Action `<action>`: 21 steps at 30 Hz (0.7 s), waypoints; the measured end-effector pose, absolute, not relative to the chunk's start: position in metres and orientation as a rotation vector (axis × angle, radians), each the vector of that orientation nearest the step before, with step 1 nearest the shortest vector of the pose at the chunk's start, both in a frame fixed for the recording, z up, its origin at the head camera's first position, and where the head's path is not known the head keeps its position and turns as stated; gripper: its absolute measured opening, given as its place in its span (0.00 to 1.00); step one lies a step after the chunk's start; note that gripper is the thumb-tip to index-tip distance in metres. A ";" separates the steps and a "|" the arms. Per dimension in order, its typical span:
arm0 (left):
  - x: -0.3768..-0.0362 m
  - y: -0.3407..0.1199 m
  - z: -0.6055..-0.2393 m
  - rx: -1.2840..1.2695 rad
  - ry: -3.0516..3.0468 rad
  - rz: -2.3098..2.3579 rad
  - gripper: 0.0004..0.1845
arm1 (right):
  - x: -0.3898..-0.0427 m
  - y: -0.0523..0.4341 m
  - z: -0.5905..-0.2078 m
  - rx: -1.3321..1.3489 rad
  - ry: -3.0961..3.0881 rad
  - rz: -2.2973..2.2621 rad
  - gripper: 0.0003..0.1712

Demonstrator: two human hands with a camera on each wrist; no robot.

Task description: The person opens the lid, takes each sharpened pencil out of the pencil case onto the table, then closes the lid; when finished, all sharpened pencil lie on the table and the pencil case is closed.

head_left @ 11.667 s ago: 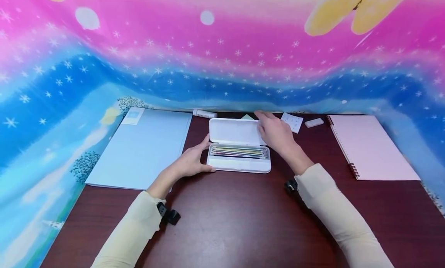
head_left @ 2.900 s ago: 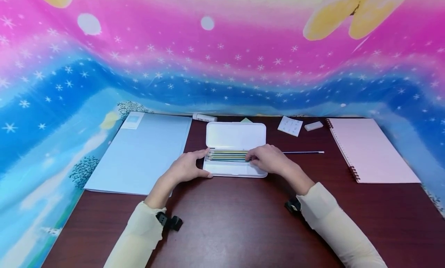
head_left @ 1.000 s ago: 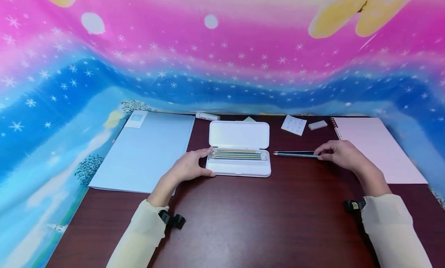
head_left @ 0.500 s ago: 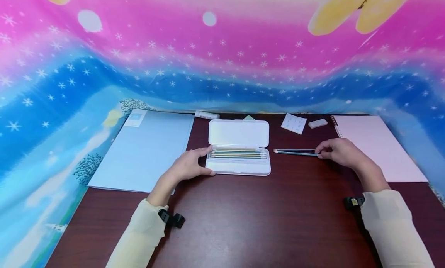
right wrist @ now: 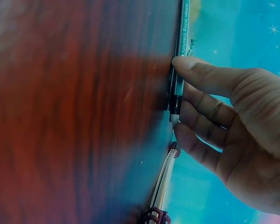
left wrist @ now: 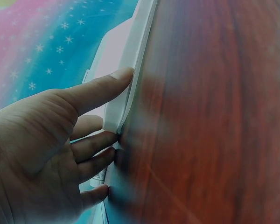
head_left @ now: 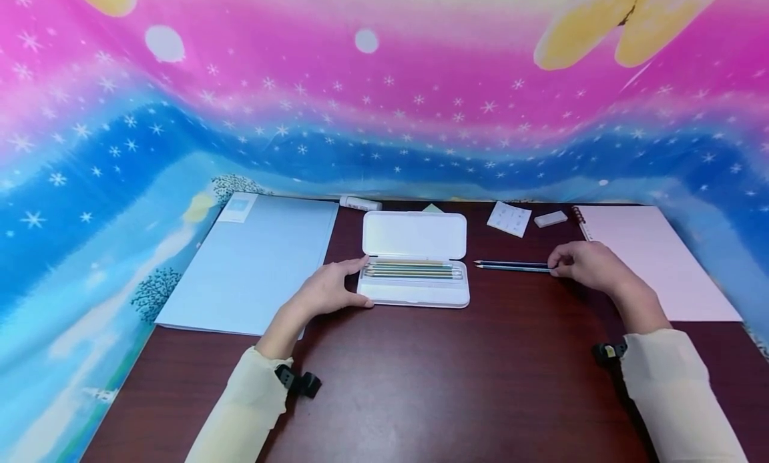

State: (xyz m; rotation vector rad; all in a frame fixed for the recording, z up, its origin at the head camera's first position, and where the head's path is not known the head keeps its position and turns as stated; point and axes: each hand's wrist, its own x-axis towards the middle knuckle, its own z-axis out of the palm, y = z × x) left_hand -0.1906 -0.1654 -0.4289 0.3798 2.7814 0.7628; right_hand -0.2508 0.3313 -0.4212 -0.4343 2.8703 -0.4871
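Observation:
An open white pencil case point(head_left: 414, 296) lies on the dark wooden table point(head_left: 420, 383), lid point(head_left: 414, 235) folded back, with several pencils point(head_left: 413, 271) in its tray. My left hand point(head_left: 356, 283) holds the case's left end, index finger at the far corner and thumb at the near one. In the left wrist view the thumb lies along the case point(left wrist: 130, 60) and the left hand point(left wrist: 116, 107) brackets its corner. Two pencils point(head_left: 510, 265) lie side by side to the right of the case. My right hand point(head_left: 555, 266) pinches the near pencil's blunt end. The right wrist view shows the right hand point(right wrist: 177, 95) with its thumb on that pencil point(right wrist: 183, 32).
A pale blue folder point(head_left: 252, 259) lies to the left and a pink spiral notebook point(head_left: 649, 256) to the right. Along the back edge lie a white tube point(head_left: 359, 203), a green note point(head_left: 431, 209), a white card point(head_left: 508, 218) and an eraser point(head_left: 550, 219). Colourful cloth surrounds the table.
My right hand went from the case's tray to the table on the right, bringing a second pencil beside the first. That pencil now lies parallel to it. The left hand stayed put.

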 end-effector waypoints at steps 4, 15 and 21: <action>-0.190 -0.166 -0.428 0.382 2.784 0.760 0.52 | -0.252 0.329 -0.420 -0.439 2.879 -0.477 0.04; -0.189 -0.165 -0.432 0.384 2.790 0.772 0.52 | -0.244 0.311 -0.406 -0.509 2.890 -0.639 0.12; -0.189 -0.166 -0.430 0.387 2.802 0.767 0.52 | -0.239 0.274 -0.394 -0.617 2.893 -0.716 0.15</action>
